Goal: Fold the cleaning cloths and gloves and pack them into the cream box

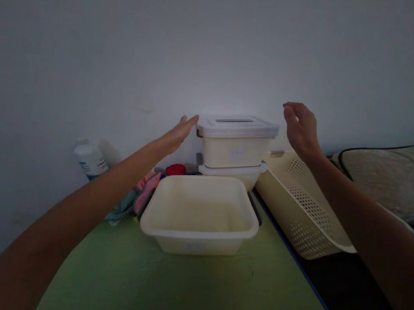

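A lidded cream storage box [236, 150] sits at the back, stacked on another lidded box [249, 178]. Its white lid [237, 127] has a dark slot-like strip on top. My left hand [179, 135] is at the lid's left end, fingers stretched out and the fingertips close to its corner; whether they touch it I cannot tell. To the right of the lid, raised and apart from it, my right hand [300, 128] holds nothing, its fingers slightly bent and the thumb apart. In front stands a lidless cream box [197, 243] with grey side latches, its inside bare.
A perforated cream basket [293, 213] lies to the right beside the green, blue-edged table [178, 290]. A white bottle [90, 157], pink and teal cloths [146, 188] and a red lid [176, 170] are at the back left. A cushion [393, 174] is far right, against the wall.
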Demonstrator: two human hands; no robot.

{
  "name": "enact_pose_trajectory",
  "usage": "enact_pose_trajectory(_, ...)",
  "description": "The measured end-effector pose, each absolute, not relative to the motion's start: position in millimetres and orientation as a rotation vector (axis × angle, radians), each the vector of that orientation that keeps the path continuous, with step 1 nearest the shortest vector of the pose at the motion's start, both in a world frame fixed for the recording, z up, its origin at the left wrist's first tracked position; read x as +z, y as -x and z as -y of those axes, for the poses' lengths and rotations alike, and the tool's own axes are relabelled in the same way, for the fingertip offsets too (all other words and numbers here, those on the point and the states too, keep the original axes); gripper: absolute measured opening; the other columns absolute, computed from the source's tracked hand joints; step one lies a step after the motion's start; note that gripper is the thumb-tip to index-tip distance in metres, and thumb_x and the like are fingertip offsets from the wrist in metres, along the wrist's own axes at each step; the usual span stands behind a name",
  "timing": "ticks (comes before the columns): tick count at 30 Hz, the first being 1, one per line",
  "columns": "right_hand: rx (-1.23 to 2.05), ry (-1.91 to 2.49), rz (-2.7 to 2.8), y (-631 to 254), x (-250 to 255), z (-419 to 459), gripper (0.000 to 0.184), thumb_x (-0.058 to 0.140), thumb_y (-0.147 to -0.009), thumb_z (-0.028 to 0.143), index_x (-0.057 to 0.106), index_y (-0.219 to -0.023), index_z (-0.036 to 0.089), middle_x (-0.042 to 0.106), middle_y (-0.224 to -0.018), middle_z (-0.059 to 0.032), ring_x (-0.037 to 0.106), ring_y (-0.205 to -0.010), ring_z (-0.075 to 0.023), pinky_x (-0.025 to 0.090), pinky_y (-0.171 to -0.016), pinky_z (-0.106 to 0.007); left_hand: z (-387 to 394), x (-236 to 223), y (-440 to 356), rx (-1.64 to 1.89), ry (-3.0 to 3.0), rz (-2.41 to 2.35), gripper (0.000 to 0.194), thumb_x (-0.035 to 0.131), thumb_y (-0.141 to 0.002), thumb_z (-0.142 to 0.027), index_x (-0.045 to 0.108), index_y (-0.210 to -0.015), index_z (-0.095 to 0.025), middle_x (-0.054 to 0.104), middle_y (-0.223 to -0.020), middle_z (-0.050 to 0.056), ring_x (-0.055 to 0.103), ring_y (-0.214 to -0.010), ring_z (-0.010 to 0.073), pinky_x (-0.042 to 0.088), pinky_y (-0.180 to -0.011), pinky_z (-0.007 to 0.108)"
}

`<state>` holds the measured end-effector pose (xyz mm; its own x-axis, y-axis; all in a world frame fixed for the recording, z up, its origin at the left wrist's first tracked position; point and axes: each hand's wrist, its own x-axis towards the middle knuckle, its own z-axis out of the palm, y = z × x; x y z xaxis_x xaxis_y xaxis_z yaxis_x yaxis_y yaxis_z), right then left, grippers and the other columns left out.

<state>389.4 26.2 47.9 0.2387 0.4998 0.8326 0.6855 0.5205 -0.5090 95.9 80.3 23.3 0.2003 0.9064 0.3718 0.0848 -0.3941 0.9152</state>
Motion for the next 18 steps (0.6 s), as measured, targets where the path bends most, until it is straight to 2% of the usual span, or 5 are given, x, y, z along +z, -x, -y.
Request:
enact_pose_trajectory(2, -0.144, 1.075, 1.412, -382.0, 40.9, -7.3, 0.023, 0.045, -0.086, 0.036, 0.061, -0.090, 0.021, 0.063, -0.099, -0.0072, 0.057, -0.097, -0.0197, 0.042, -0.087, -0.036, -62.3, 19.1, -80.8, 1.246, -1.642, -1.054, 0.069, 0.057, -0.075, -0.057, 0.036, -0.134, -0.029, 0.016, -0.154, 0.008, 0.012, -0.142, 0.0272, 0.011, -0.112, 0.044)
enact_pose_trajectory(5, -0.009, 1.021, 1.381, -368.8, 16.6, 13.0, 0.028, 0.042, -0.086, 0.042, 0.060, -0.086, 0.021, 0.064, -0.092, -0.0045, 0.060, -0.090, -0.0172, 0.048, -0.075, -0.033, -35.9, 0.9, -57.9, 1.229, -1.650, -1.109, 0.073, 0.055, -0.077, -0.059, 0.030, -0.139, -0.028, 0.016, -0.154, 0.008, 0.012, -0.142, 0.0256, 0.011, -0.113, 0.041)
enact_pose_trajectory(8, 0.399, 0.936, 1.143, -355.8, -21.1, 23.1, 0.027, 0.054, -0.078, 0.048, 0.058, -0.077, 0.021, 0.065, -0.090, -0.0021, 0.061, -0.083, -0.0144, 0.048, -0.072, -0.029, -12.5, -32.5, -39.3, 1.267, -1.581, -1.043, 0.069, 0.050, -0.079, -0.060, 0.030, -0.137, -0.029, 0.022, -0.152, 0.009, 0.019, -0.140, 0.0246, 0.015, -0.112, 0.044)
enact_pose_trajectory(14, 0.559, 1.001, 0.907, -341.0, -104.2, 27.6, 0.028, 0.054, -0.077, 0.050, 0.056, -0.075, 0.022, 0.064, -0.075, 0.0001, 0.061, -0.068, -0.0130, 0.048, -0.064, -0.027, 27.1, -100.2, -18.1, 1.645, -1.397, -0.932, 0.038, 0.058, -0.076, -0.048, 0.052, -0.103, -0.022, 0.058, -0.124, 0.008, 0.056, -0.115, 0.0228, 0.040, -0.100, 0.037)
enact_pose_trajectory(18, 0.717, 1.035, 0.887, -335.6, -137.8, 29.2, 0.026, 0.057, -0.083, 0.041, 0.059, -0.081, 0.015, 0.063, -0.074, -0.0005, 0.060, -0.066, -0.0115, 0.050, -0.067, -0.030, 37.2, -123.6, -8.2, 1.712, -1.238, -0.887, 0.024, 0.060, -0.075, -0.039, 0.056, -0.094, -0.026, 0.064, -0.115, 0.000, 0.055, -0.115, 0.0232, 0.040, -0.101, 0.038)
